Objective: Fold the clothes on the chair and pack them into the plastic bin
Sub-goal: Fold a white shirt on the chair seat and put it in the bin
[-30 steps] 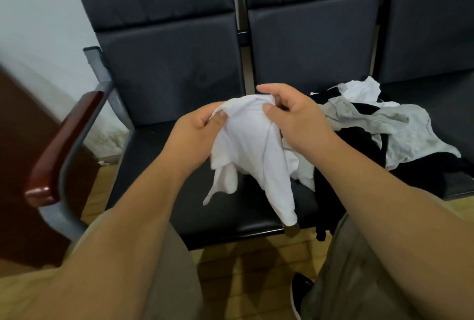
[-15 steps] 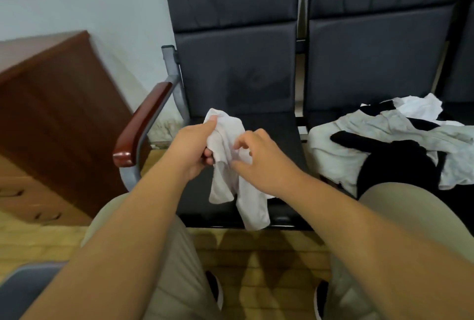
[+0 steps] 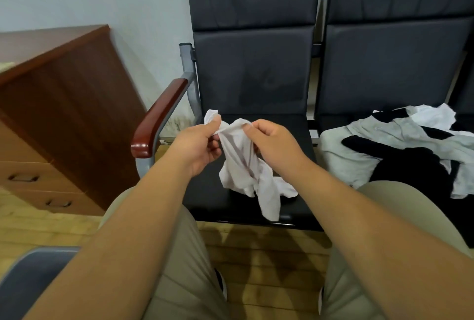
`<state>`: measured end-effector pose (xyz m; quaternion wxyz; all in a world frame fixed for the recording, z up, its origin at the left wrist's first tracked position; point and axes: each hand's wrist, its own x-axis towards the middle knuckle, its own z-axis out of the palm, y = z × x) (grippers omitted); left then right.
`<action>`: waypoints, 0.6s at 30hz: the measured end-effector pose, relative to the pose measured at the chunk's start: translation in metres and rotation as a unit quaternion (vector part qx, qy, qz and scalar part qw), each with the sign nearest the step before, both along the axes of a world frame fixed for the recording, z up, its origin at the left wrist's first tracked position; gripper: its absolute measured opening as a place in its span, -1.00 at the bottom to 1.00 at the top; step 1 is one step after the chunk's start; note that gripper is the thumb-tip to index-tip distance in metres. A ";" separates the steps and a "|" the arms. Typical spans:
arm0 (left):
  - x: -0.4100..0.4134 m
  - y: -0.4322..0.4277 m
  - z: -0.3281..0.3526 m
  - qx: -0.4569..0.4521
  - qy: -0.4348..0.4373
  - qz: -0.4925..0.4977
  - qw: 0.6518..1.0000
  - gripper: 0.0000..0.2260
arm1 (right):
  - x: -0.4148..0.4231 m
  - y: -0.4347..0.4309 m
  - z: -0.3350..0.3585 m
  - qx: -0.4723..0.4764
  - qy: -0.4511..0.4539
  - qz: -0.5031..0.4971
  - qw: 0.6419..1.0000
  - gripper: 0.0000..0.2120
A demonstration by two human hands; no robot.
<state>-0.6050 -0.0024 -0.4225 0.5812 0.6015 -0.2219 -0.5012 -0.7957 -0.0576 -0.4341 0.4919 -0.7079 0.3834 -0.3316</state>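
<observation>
A small crumpled white garment [image 3: 247, 173] hangs over the dark seat of the left chair [image 3: 256, 124]. My left hand [image 3: 198, 143] pinches its upper left edge, and my right hand [image 3: 273, 145] pinches its top a little to the right. The cloth's lower end droops past the seat's front edge. A heap of grey, black and white clothes [image 3: 400, 150] lies on the neighbouring seat to the right. No plastic bin is in view.
A reddish wooden armrest [image 3: 159, 119] sticks out at the left of the chair. A brown wooden cabinet [image 3: 59, 119] with drawers stands at far left. My knees in beige trousers [image 3: 179, 268] are below, over a wooden floor. A dark cushion corner [image 3: 30, 281] shows at bottom left.
The white garment has come away from the heap and now hangs over the left seat. My hands have drawn slightly apart along its top edge. The view has swung left.
</observation>
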 end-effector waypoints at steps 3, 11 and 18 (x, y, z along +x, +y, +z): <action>-0.002 -0.001 0.002 -0.019 0.002 -0.031 0.999 -0.69 | -0.003 -0.004 0.001 0.021 -0.036 -0.027 0.999 -0.68; -0.013 -0.004 0.005 -0.016 -0.127 -0.156 0.979 -0.65 | -0.026 -0.025 -0.001 0.124 -0.096 -0.090 0.984 -0.71; -0.013 -0.017 -0.005 0.038 -0.315 -0.060 0.946 -0.79 | -0.075 -0.065 0.001 0.217 -0.194 -0.273 0.917 -0.69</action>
